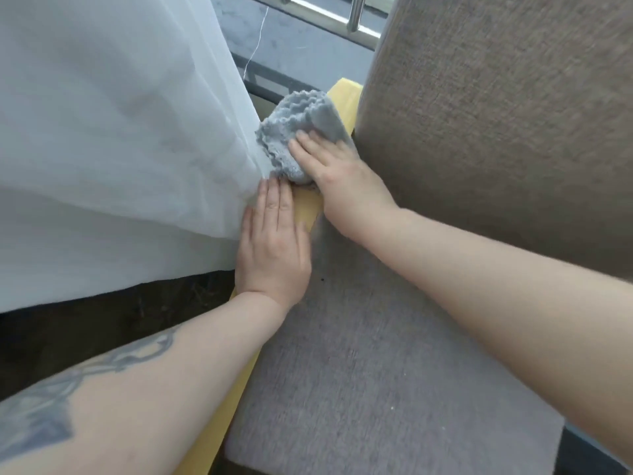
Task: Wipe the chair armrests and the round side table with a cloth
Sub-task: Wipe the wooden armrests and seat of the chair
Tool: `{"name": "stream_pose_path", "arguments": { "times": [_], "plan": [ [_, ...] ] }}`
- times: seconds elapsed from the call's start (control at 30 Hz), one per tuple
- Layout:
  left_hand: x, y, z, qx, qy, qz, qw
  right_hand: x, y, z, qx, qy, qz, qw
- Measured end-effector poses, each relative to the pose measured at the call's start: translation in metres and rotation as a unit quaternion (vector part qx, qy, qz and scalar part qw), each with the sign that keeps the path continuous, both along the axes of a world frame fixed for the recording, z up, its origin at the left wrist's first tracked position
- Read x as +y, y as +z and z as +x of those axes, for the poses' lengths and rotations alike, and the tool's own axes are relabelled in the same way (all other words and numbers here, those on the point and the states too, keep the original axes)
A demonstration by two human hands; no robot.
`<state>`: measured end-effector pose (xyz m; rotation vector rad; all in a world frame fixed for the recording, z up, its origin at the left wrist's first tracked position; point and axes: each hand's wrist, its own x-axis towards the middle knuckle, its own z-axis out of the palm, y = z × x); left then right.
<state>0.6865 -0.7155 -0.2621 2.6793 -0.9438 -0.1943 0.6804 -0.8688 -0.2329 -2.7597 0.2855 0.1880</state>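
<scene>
white curtain (113, 138) crowds armrest (347, 97), left hand (274, 248) holding it aside.

One cloth (301, 132), one curtain (113, 138) — two hands (274, 248).

This looks like a sitting corner of a home or hotel room, right by a window. A sheer white curtain (113, 138) hangs at nine o'clock, brushing an upholstered chair with a grey seat cushion (376, 371), a brown fabric backrest (496, 125) and a pale wooden armrest (306, 209). At twelve o'clock runs a grey stone sill (291, 39) with a metal railing (352, 15).
</scene>
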Motion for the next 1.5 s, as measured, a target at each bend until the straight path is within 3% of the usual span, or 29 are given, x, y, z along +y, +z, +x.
{"name": "stream_pose_path", "arguments": {
  "times": [0.13,0.23,0.33,0.47,0.6,0.63,0.77,0.8,0.97,1.1,1.27,1.3,1.4,1.47,1.5],
  "plan": [
    [0.012,0.005,-0.004,0.016,-0.037,-0.021,0.999,0.004,0.002,-0.012,-0.004,-0.1,0.013,0.995],
    [0.047,0.007,-0.021,0.011,-0.006,0.011,1.0,0.063,-0.004,-0.047,-0.04,-0.001,0.07,0.997],
    [0.087,0.012,-0.047,0.014,-0.002,0.059,0.998,0.052,-0.005,-0.045,-0.028,0.05,0.042,0.998],
    [0.116,0.015,-0.08,0.027,0.015,0.08,0.996,0.067,-0.007,-0.063,-0.024,-0.09,0.036,0.995],
    [0.125,0.016,-0.092,0.054,0.069,0.061,0.994,0.12,0.006,-0.069,-0.011,0.111,0.075,0.991],
    [0.127,0.017,-0.093,0.062,0.074,0.055,0.994,0.117,0.007,-0.061,-0.005,0.107,0.072,0.992],
    [0.142,0.022,-0.1,0.107,0.093,0.029,0.99,0.131,-0.001,-0.081,-0.033,-0.104,0.095,0.989],
    [0.149,0.022,-0.102,0.112,0.1,0.032,0.988,0.149,-0.003,-0.096,-0.037,-0.111,0.102,0.988],
    [0.187,0.021,-0.116,0.102,0.108,0.056,0.987,0.199,0.003,-0.117,-0.037,0.049,0.107,0.992],
    [0.211,0.027,-0.122,0.127,0.094,0.041,0.987,0.193,0.0,-0.131,-0.038,-0.065,0.073,0.995],
    [0.24,0.023,-0.128,0.163,0.089,0.003,0.983,0.222,0.007,-0.152,-0.004,0.176,0.06,0.983],
    [0.245,0.022,-0.129,0.171,0.09,-0.006,0.981,0.214,0.006,-0.143,0.0,0.163,0.054,0.985],
    [0.257,0.023,-0.128,0.198,0.065,-0.027,0.978,0.207,0.009,-0.138,-0.004,-0.015,0.04,0.999],
    [0.268,0.023,-0.125,0.217,0.055,-0.031,0.974,0.233,0.01,-0.158,-0.011,-0.022,0.031,0.999],
    [0.274,0.023,-0.124,0.226,0.053,-0.03,0.972,0.25,0.013,-0.168,-0.004,0.022,0.044,0.999]
  ]
}}
